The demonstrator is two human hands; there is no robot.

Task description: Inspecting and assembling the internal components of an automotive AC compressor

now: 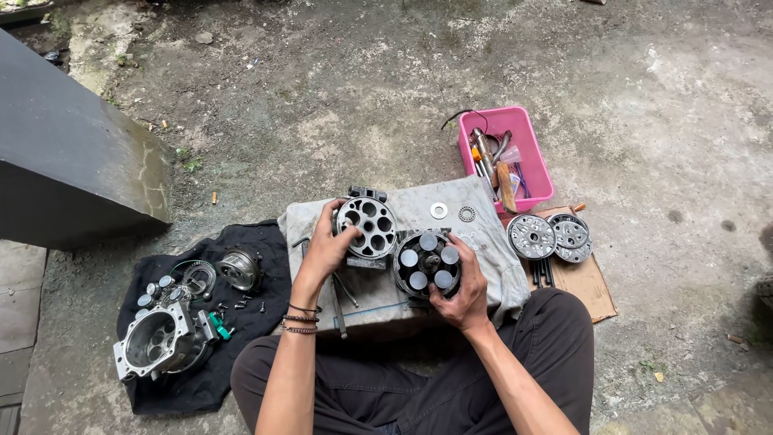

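Hands were both grasping parts over the grey cloth [475, 242] on the low block. Left hand [326, 250] gripped the round cylinder block [366, 227], bored face up toward the camera, axis near vertical. Right hand [463, 294] held the piston assembly [427, 262] just beside it, piston crowns up, same axis. Lower halves of both parts were hidden by fingers. Contents of the pink tray [531, 145] were hard to make out.
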